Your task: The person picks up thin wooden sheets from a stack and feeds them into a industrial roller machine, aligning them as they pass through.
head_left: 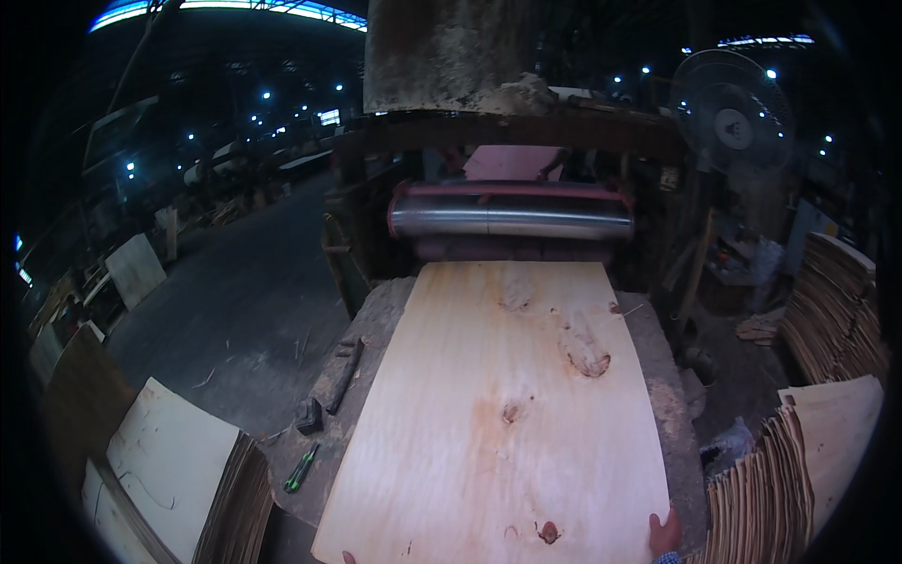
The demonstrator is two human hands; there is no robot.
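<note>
A pale wood veneer sheet (479, 414) with several brown knots lies lengthwise in front of me on a worn machine bed. Its far edge comes up close below the shiny metal roller (512, 224); whether they touch I cannot tell. My right hand (665, 534) grips the sheet's near right edge, its fingers partly hidden and a blue checked cuff showing below. Of my left hand (349, 557), only a thumb tip shows over the near left edge, the other fingers being out of sight.
Stacked veneer (174, 461) stands at the left, and more piles (761, 489) rise at the right. A green utility knife (301, 468) and a dark metal bar (344, 374) lie left of the sheet. Beyond the roller, a person's arm is near a pink sheet (512, 162). A fan (733, 129) stands back right.
</note>
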